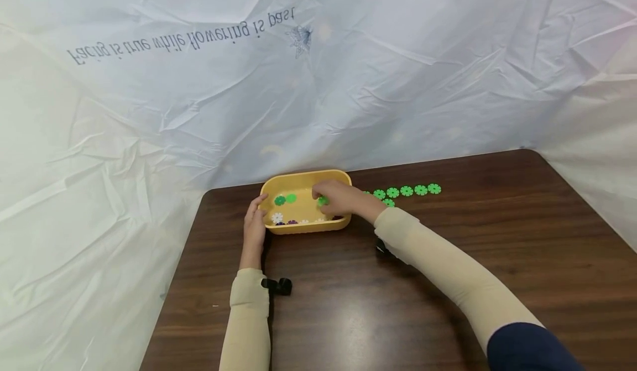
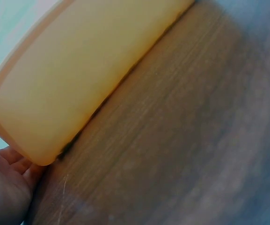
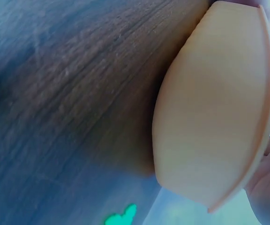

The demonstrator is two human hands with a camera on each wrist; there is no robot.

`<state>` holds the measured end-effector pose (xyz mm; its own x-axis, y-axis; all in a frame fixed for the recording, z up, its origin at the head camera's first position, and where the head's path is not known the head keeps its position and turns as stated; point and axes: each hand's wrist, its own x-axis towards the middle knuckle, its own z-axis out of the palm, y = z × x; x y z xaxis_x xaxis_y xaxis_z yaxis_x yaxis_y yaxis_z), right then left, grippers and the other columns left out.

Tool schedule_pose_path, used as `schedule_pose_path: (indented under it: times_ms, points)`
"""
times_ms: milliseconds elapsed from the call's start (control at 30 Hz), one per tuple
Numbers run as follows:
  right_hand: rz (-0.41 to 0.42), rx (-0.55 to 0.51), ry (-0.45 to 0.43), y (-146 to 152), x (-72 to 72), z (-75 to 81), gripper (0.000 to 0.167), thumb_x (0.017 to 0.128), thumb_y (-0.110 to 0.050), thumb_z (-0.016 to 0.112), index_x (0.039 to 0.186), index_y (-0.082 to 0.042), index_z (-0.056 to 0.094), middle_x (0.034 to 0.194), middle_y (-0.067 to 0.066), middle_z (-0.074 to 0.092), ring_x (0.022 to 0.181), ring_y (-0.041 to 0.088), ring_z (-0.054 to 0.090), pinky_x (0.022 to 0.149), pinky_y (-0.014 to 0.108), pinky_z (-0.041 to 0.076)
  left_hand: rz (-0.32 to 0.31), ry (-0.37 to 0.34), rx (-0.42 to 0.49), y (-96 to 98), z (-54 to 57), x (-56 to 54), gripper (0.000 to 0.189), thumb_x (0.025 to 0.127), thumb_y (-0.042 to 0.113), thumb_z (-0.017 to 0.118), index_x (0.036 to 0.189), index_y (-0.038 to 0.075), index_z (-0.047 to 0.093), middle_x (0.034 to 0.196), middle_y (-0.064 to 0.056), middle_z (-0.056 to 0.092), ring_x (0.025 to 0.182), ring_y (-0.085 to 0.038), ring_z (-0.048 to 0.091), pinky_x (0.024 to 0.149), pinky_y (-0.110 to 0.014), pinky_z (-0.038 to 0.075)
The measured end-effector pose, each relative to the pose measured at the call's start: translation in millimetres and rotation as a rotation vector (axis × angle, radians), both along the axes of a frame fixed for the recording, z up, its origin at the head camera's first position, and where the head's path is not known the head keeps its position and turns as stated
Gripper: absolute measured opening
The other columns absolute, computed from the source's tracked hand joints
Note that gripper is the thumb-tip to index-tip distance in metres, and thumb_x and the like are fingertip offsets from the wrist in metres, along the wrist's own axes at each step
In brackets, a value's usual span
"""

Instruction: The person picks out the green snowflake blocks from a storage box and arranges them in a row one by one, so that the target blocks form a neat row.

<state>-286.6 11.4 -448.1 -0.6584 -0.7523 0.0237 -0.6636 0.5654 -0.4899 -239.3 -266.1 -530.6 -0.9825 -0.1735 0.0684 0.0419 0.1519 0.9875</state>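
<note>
A yellow plastic basket [image 1: 306,228] stands on the table, holding several flower-shaped snowflake discs. Its left end is gripped by my left hand [image 1: 254,224], with fingers over the rim; the left wrist view shows that hand [image 2: 6,187] against the end wall. My right hand [image 1: 340,198] reaches in over the right side, thumb and fingers curled about a light green snowflake disc [image 1: 323,200]. In the right wrist view the basket wall [image 3: 209,108] hides its fingertips. A darker green disc [image 1: 280,200], another light green disc [image 1: 291,198] and a white disc [image 1: 276,217] lie inside.
Right of the basket, several light green discs [image 1: 407,191] form a row on the brown table [image 1: 318,299], with another disc [image 1: 388,203] just in front. A pale printed cloth [image 1: 239,100] hangs behind the table's back edge.
</note>
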Motion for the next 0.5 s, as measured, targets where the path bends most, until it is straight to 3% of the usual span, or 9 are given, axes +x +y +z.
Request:
schedule_pose_path:
  times_ms: [300, 500]
  points:
    - [0.028, -0.029, 0.028, 16, 10.4, 11.2, 0.030, 0.096, -0.006, 0.066, 0.126, 0.000, 0.067, 0.125, 0.014, 0.066, 0.101, 0.024, 0.060, 0.092, 0.043, 0.052, 0.004, 0.012, -0.009, 1.4, 0.2, 0.6, 0.052, 0.103, 0.012, 0.039, 0.152, 0.014, 0.057, 0.166, -0.009, 0.039, 0.151, -0.030, 0.033, 0.118, -0.053, 0.028]
    - [0.008, -0.040, 0.035, 30, 12.2, 17.7, 0.027, 0.095, -0.007, 0.069, 0.122, -0.002, 0.069, 0.121, 0.012, 0.067, 0.097, 0.022, 0.058, 0.088, 0.042, 0.052, 0.017, 0.018, -0.007, 2.6, 2.2, 0.8, 0.052, 0.102, 0.010, 0.039, 0.151, 0.011, 0.057, 0.165, -0.011, 0.041, 0.150, -0.031, 0.036, 0.117, -0.052, 0.029]
